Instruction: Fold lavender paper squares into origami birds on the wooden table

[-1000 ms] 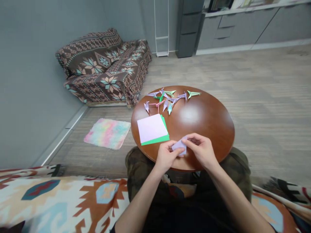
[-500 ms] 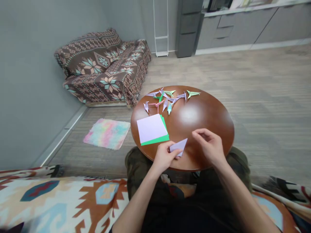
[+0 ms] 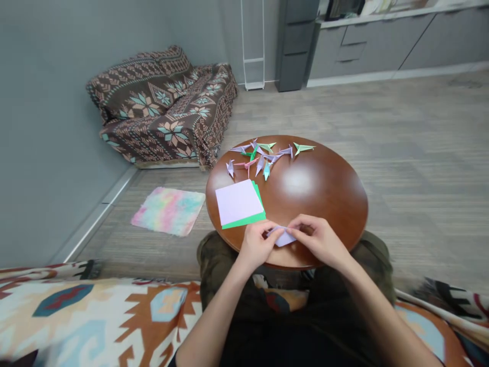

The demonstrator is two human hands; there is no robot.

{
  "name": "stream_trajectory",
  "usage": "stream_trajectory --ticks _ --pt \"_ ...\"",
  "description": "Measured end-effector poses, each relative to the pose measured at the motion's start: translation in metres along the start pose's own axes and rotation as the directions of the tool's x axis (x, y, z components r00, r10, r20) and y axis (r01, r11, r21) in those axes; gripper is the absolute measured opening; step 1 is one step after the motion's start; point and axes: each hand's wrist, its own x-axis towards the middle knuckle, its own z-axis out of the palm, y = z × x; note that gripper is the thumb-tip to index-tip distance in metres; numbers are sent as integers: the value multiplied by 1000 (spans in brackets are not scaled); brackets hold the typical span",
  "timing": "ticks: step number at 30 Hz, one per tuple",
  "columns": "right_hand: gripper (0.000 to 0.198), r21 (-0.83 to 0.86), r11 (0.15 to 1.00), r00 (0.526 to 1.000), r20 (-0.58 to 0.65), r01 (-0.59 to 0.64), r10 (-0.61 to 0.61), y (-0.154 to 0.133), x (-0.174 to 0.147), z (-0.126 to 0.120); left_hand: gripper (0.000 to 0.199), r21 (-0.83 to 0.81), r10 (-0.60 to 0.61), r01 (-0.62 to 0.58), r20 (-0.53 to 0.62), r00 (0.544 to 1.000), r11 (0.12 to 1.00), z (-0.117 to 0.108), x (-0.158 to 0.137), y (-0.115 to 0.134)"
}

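Observation:
A small piece of folded lilac paper (image 3: 284,238) is held between both hands over the near edge of the round table. My left hand (image 3: 257,241) pinches its left side between thumb and fingers. On its upper right side, the thumb and fingertips of my right hand (image 3: 319,238) are closed. Fingers hide both ends of the paper. Just beyond my left hand lies a stack of square paper, a lilac sheet (image 3: 239,203) over green sheets (image 3: 244,221). Farther back sit several folded paper cranes (image 3: 252,154) in lilac, green, pink and blue.
The round brown table (image 3: 321,188) stands close in front of my knees. Beyond it, to the left, are a sofa with a patterned cover (image 3: 168,107) and a pastel rug (image 3: 168,210). Grey cabinets (image 3: 367,46) line the back wall.
My right hand has moved left and taken hold of the folded paper, which now lies turned and lower between both hands. The left hand keeps its grip.

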Motion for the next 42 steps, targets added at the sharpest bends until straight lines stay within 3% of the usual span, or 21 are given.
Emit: stream_trajectory --ticks 8,17,20,23,26,29,32,38,42 --pt "18 57 998 999 33 -12 10 2 -2 6 27 11 38 -37 -82 996 999 7 -7 2" --pt "23 51 999 1000 -3 -17 17 10 -6 -11 25 -99 -66 46 -210 976 994 2 -4 -10" --pt "16 50 998 1000 -7 25 -25 6 -10 -11 32 -182 -153 116 -206 967 977 3 -1 -13" --pt "31 1 988 988 -20 156 -156 1 -10 -8 38 -285 -236 190 -139 962 940 4 1 -15" --pt "10 -84 957 959 -42 277 -281 0 -7 -5 45 -365 -264 232 -40 964 902 6 1 -14" --pt "11 -114 954 954 -92 276 -287 0 -4 -4 55 -407 -233 213 -1 972 888 5 -1 -10" --pt "16 -133 961 954 -145 244 -263 1 -4 -6 64 -398 -139 109 -46 989 911 2 -4 -6" --pt "20 -119 971 973 -79 209 -219 -3 -7 -6 22 -212 -14 -10 -108 994 977 2 -7 -1" --pt "17 -118 969 975 -18 217 -221 -7 -7 -3 24 -133 4 -12 -62 998 991 7 -9 2"
